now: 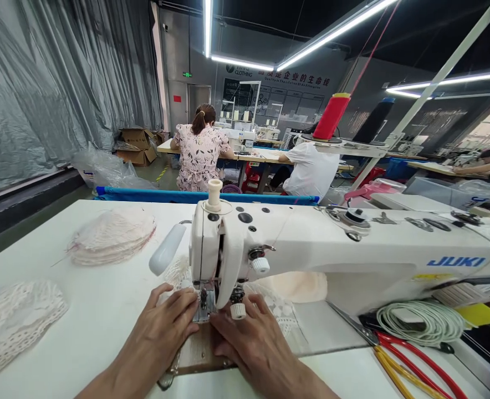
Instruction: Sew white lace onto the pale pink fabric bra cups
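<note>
A white JUKI sewing machine (278,238) stands in front of me, its presser foot (204,299) low over the metal plate. My left hand (168,313) is just left of the foot, fingers bent close together on a white lace piece (177,270). On the other side, my right hand (257,332) holds the same lace, partly hidden by the machine head; some fingertips do not show. Lace with a cream cup-shaped part (301,286) spreads under the machine arm. What lies between fingers and thumbs is mostly covered.
Stacked lace pieces (112,235) lie at the left, with another lace piece (18,321) nearer me. Red-handled scissors (415,354), yellow-handled scissors (388,366) and a coiled pale cord (419,324) sit right. A red thread cone (331,117) stands above. Other people work at tables ahead.
</note>
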Available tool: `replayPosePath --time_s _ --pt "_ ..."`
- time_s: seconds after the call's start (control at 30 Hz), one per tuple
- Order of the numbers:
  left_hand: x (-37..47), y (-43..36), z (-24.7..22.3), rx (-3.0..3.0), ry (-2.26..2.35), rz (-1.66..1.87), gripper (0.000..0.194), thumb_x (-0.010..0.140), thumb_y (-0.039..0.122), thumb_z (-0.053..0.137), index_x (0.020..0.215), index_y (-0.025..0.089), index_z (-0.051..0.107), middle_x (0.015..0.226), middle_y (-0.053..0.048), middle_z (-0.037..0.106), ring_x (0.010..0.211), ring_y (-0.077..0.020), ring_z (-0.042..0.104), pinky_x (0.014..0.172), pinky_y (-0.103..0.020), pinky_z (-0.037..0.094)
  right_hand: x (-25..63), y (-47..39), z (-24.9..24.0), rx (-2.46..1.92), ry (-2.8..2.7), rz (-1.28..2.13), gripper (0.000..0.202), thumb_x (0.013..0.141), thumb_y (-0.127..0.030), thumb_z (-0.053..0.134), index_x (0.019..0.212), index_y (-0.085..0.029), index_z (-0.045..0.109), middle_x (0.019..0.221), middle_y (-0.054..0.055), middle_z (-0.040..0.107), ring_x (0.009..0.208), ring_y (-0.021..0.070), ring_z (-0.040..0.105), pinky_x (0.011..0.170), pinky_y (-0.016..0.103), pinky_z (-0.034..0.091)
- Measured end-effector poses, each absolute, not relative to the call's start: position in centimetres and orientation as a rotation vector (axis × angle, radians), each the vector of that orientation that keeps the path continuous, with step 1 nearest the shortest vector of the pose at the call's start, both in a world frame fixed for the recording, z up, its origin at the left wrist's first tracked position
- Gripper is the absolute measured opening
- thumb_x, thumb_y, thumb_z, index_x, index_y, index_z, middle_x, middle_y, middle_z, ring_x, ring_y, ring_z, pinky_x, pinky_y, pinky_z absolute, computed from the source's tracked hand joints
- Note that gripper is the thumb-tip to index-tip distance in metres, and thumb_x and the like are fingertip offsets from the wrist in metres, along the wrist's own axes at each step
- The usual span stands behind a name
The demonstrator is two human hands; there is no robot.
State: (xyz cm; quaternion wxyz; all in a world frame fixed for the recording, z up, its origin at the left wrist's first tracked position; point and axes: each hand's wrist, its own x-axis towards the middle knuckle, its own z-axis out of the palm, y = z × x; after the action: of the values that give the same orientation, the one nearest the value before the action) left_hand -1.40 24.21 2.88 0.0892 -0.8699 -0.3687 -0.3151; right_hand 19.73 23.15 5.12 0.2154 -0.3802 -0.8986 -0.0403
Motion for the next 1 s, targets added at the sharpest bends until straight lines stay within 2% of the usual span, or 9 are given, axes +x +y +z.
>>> replayPosePath --time_s 0.2,0.33,0.47,0.57,0.67,0.73,0.83,0.93,1.0 --pt "-1.7 24.4 3.4 -2.555 -1.120 -0.782 0.022 0.096 0.021 0.038 0.113 0.020 0.052 0.103 -0.003 0.064 0.094 -0.0169 0.059 0.090 -0.039 0.037 21.7 23.3 5.7 -1.237 -2.453 -0.455 0.026 0.084 -0.035 0.062 0.067 -0.017 0.057 0.067 0.004 0.058 0.061 0.0166 0.051 0.061 0.031 0.029" --pt "-2.2 24.0 3.6 -2.477 -1.251 -0.674 0.023 0.090 0.010 0.040 0.107 0.016 0.054 0.092 -0.008 0.062 0.081 -0.0207 0.059 0.074 -0.037 0.045 22.0 23.2 6.0 -1.317 -2.380 -0.534 0.033 0.089 -0.029 0.056 0.059 -0.016 0.053 0.052 0.001 0.053 0.049 0.0142 0.047 0.055 0.031 0.023" --pt "-2.0 20.8 3.5 -2.475 -1.499 -0.780 0.038 0.083 0.003 0.034 0.110 0.020 0.055 0.088 -0.009 0.060 0.073 -0.0224 0.058 0.063 -0.034 0.047 21.1 21.8 7.3 -1.179 -2.418 -0.127 0.019 0.085 -0.035 0.062 0.082 -0.016 0.060 0.076 0.003 0.063 0.069 0.0177 0.055 0.062 0.029 0.033" --pt "-1.2 18.2 3.7 -2.829 -1.781 -1.192 0.037 0.089 0.021 0.036 0.124 0.028 0.045 0.095 -0.006 0.059 0.070 -0.0173 0.059 0.059 -0.027 0.050 21.0 21.1 8.2 -0.989 -2.476 0.438 0.051 0.073 -0.045 0.072 0.113 -0.019 0.053 0.103 0.006 0.062 0.091 0.0213 0.055 0.078 0.030 0.040" --pt "-0.5 17.7 3.8 -2.927 -2.232 -1.650 0.042 0.089 0.036 0.041 0.129 0.024 0.039 0.085 -0.002 0.057 0.061 -0.0122 0.056 0.054 -0.022 0.048 21.4 21.4 8.1 -0.996 -2.393 0.879 0.045 0.078 -0.033 0.070 0.116 -0.023 0.049 0.087 -0.001 0.061 0.080 0.0157 0.058 0.069 0.024 0.044" --pt "-0.6 18.3 3.8 -2.873 -2.382 -1.695 0.042 0.088 0.035 0.043 0.126 0.018 0.040 0.079 -0.001 0.054 0.059 -0.0106 0.055 0.056 -0.022 0.049 21.6 21.9 7.8 -1.169 -2.302 0.797 0.029 0.085 -0.021 0.061 0.112 -0.021 0.050 0.078 -0.002 0.059 0.073 0.0153 0.057 0.064 0.024 0.043" --pt "-1.3 19.1 3.9 -2.898 -2.215 -1.428 0.042 0.088 0.029 0.041 0.128 0.018 0.039 0.081 -0.002 0.054 0.060 -0.0116 0.055 0.059 -0.024 0.050 21.2 22.2 7.4 -1.282 -2.265 0.340 0.018 0.084 -0.013 0.055 0.102 -0.016 0.053 0.091 0.006 0.059 0.082 0.0209 0.054 0.069 0.033 0.044" --pt "-2.0 19.5 4.6 -2.826 -1.859 -1.206 0.041 0.090 0.021 0.036 0.130 0.023 0.040 0.106 -0.009 0.054 0.078 -0.0156 0.058 0.065 -0.027 0.051 20.1 21.6 7.1 -1.154 -2.311 0.101 0.012 0.084 -0.011 0.054 0.096 -0.015 0.055 0.097 0.009 0.058 0.086 0.0221 0.052 0.072 0.035 0.043" --pt "-2.2 19.9 5.0 -2.792 -1.589 -1.095 0.039 0.088 0.011 0.031 0.119 0.025 0.052 0.117 -0.010 0.052 0.093 -0.0189 0.056 0.073 -0.031 0.047 19.2 21.1 6.7 -1.066 -2.379 0.104 0.009 0.086 -0.014 0.056 0.095 -0.017 0.056 0.095 0.007 0.060 0.084 0.0203 0.053 0.072 0.032 0.044"
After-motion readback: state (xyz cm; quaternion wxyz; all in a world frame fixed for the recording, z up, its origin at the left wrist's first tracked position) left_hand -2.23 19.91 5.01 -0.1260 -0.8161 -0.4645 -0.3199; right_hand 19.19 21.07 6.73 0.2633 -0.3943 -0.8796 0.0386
